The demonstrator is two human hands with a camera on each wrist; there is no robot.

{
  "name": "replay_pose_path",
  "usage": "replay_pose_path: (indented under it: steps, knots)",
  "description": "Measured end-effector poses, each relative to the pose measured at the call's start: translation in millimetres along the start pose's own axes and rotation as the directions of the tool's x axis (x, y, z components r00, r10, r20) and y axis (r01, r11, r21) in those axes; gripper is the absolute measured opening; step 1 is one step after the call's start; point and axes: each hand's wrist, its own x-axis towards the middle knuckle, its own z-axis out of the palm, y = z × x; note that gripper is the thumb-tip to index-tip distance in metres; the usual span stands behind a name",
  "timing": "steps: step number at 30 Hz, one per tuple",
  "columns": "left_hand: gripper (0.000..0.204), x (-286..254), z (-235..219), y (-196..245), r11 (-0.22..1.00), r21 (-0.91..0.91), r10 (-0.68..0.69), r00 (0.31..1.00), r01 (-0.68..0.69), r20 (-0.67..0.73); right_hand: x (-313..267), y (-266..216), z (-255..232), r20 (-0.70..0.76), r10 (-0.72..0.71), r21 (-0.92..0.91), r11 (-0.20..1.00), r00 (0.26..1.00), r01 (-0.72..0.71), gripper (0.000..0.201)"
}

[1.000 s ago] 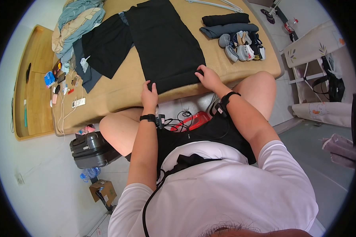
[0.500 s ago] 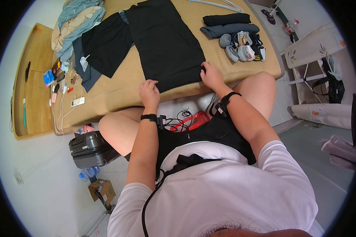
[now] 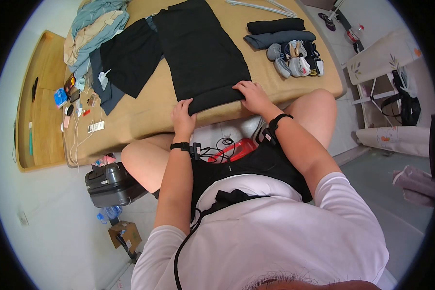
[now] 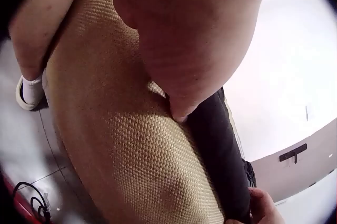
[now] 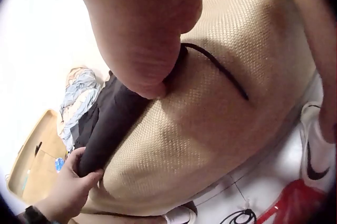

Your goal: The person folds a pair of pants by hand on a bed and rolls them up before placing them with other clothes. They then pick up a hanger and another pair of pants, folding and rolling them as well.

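A long black garment [image 3: 203, 48] lies flat on the bed, its near end turned into a thick roll [image 3: 212, 99] along the bed's edge. My left hand [image 3: 183, 117] grips the left end of this roll, and in the right wrist view its thumb and fingers curl round the end. My right hand [image 3: 254, 98] holds the roll near its right end, fingers over the top. The left wrist view shows the right hand [image 4: 265, 209] with fingers and thumb on either side of the dark roll [image 4: 224, 155].
Black shorts [image 3: 130, 58] lie left of the garment, over a dark grey piece. Two rolled garments [image 3: 280, 37] and several paired socks [image 3: 295, 65] sit on the right. Hangers [image 3: 266, 7] lie at the back. Small items and a white cable [image 3: 77, 140] are near the headboard.
My right hand has shifted left, from the right end onto the top of the roll. The left hand has changed its hold slightly. The near end now shows as a plainer, thicker roll.
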Motion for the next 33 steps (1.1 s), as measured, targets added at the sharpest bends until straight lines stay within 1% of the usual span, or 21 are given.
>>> replay_pose_path:
  steps: [3, 4, 6, 8, 9, 11, 12, 14, 15, 17, 19, 20, 21, 23, 24, 26, 27, 29, 30, 32, 33]
  knots:
    - [0.059, 1, 1, -9, 1.0, -0.006, 0.004, 1.0, -0.003, 0.011, 0, 6, 8, -0.047, -0.009, -0.022, 1.0, 0.999, 0.008, 0.05]
    - [0.056, 2, 2, -11, 0.999, -0.032, 0.006, 1.0, -0.007, -0.017, 1, 5, 7, -0.048, -0.01, -0.021, 1.0, 0.999, 0.009, 0.05]
    - [0.053, 2, 4, -17, 0.998, -0.058, 0.008, 0.999, -0.01, -0.044, 2, 5, 6, -0.008, 0.114, 0.083, 0.99, 0.993, -0.113, 0.041]
    - [0.042, 4, 2, -20, 0.972, -0.213, -0.105, 0.994, 0.098, -0.018, 2, 8, 6, 0.009, 0.141, 0.105, 0.984, 0.99, -0.141, 0.037]
    - [0.042, 5, 3, -20, 0.972, -0.213, -0.102, 0.995, 0.096, -0.019, 3, 10, 6, 0.027, 0.166, 0.126, 0.978, 0.986, -0.168, 0.034]
    - [0.034, 4, 5, -21, 0.918, -0.333, -0.241, 0.97, 0.214, -0.042, 4, 11, 7, 0.024, 0.195, 0.147, 0.97, 0.981, -0.196, 0.032]
    - [0.034, 4, 7, -22, 0.918, -0.333, -0.241, 0.97, 0.214, -0.042, 5, 11, 8, 0.024, 0.222, 0.168, 0.96, 0.975, -0.223, 0.03]
    - [0.035, 3, 9, -25, 0.909, -0.312, -0.295, 0.955, 0.276, -0.015, 6, 11, 7, 0.026, 0.237, 0.182, 0.954, 0.971, -0.238, 0.03]
    - [0.035, 3, 10, -27, 0.909, -0.311, -0.296, 0.955, 0.277, -0.014, 6, 10, 7, 0.029, 0.253, 0.196, 0.947, 0.967, -0.253, 0.03]
    - [0.035, 4, 18, -35, 0.855, -0.421, -0.335, 0.942, 0.304, 0.001, 4, 10, 7, 0.039, 0.273, 0.226, 0.935, 0.961, -0.275, 0.03]
    - [0.034, 4, 21, -38, 0.852, -0.427, -0.333, 0.943, 0.304, 0.007, 7, 10, 5, 0.042, 0.289, 0.253, 0.923, 0.957, -0.29, 0.031]
    - [0.034, 3, 19, -37, 0.848, -0.43, -0.335, 0.942, 0.309, 0.016, 6, 9, 5, 0.07, 0.319, 0.254, 0.91, 0.945, -0.327, 0.033]
    - [0.034, 2, 18, -37, 0.848, -0.431, -0.335, 0.942, 0.308, 0.014, 6, 8, 5, 0.1, 0.35, 0.255, 0.896, 0.932, -0.364, 0.034]
    - [0.033, 3, 13, -31, 0.893, -0.281, -0.352, 0.934, 0.352, 0.054, 6, 10, 8, 0.104, 0.356, 0.242, 0.897, 0.929, -0.371, 0.034]
    - [0.033, 3, 11, -27, 0.893, -0.282, -0.352, 0.935, 0.352, 0.053, 6, 11, 9, 0.11, 0.363, 0.229, 0.896, 0.925, -0.379, 0.035]
    - [0.039, 2, 10, -24, 0.924, -0.208, -0.332, 0.943, 0.319, -0.026, 5, 12, 11, 0.098, 0.37, 0.24, 0.892, 0.924, -0.382, 0.035]
    - [0.039, 2, 10, -23, 0.924, -0.208, -0.332, 0.943, 0.32, -0.026, 4, 13, 12, 0.087, 0.377, 0.25, 0.888, 0.922, -0.386, 0.035]
    - [0.042, 0, 15, -26, 0.94, -0.138, -0.324, 0.944, 0.313, -0.061, 5, 13, 15, 0.07, 0.384, 0.244, 0.888, 0.921, -0.389, 0.034]
    - [0.042, -1, 18, -28, 0.939, -0.138, -0.326, 0.944, 0.316, -0.059, 4, 13, 17, 0.053, 0.393, 0.238, 0.888, 0.918, -0.394, 0.033]
    - [0.045, -1, 21, -33, 0.944, -0.033, -0.329, 0.943, 0.327, -0.044, 4, 12, 17, 0.053, 0.404, 0.223, 0.887, 0.913, -0.405, 0.032]
    - [0.045, -1, 23, -34, 0.944, -0.033, -0.329, 0.943, 0.328, -0.043, 4, 11, 17, 0.049, 0.414, 0.209, 0.886, 0.909, -0.414, 0.032]
